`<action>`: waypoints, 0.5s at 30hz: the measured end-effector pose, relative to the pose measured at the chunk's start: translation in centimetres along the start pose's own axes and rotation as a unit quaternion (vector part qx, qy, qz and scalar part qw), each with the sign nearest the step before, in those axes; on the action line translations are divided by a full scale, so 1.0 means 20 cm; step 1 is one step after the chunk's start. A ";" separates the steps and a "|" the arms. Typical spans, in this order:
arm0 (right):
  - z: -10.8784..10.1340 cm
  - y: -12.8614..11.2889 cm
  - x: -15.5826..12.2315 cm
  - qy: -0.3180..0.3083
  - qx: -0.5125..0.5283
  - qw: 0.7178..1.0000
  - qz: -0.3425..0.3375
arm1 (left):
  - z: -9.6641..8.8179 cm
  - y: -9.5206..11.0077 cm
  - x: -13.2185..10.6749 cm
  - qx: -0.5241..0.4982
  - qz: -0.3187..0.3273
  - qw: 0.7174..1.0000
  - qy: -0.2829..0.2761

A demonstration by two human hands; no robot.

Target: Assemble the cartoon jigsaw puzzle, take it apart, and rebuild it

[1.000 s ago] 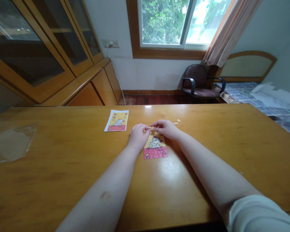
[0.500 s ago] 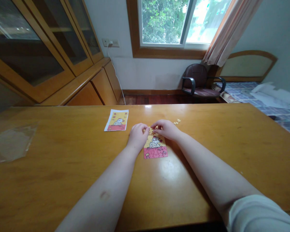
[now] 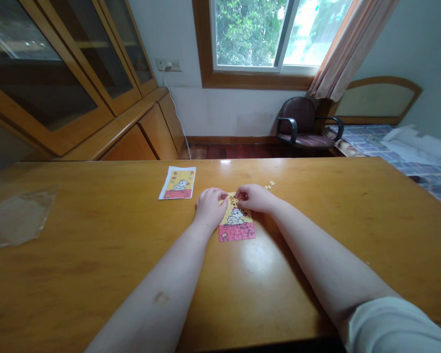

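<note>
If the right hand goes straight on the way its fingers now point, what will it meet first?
The right hand points left, so its fingers would probably first meet the loose yellow puzzle pieces at the top of the jigsaw puzzle. Depth is hard to judge here. The left hand lies beyond.

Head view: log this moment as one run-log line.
left hand: at jigsaw puzzle top edge | right hand: same edge | loose pieces: beyond right hand

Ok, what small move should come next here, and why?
Probably bring the loose puzzle pieces over with the right hand: they lie beyond it, and the jigsaw puzzle looks unfinished at its top edge, though the hand partly hides it.
</note>
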State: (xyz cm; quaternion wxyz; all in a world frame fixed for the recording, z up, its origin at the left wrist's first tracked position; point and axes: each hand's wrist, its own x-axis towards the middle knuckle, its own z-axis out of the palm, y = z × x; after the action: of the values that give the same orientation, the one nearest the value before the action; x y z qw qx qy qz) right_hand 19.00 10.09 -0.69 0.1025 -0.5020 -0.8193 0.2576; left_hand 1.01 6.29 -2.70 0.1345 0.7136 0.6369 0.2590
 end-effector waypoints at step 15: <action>0.02 0.00 0.01 0.016 0.005 1.000 -0.003 | 0.01 0.00 0.00 0.014 0.003 1.000 -0.004</action>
State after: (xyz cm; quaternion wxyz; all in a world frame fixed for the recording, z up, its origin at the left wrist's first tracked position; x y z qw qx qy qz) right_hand 18.77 10.06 -1.03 0.1190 -0.5029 -0.8177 0.2534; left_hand 1.06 6.22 -2.80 0.1260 0.7187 0.6376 0.2473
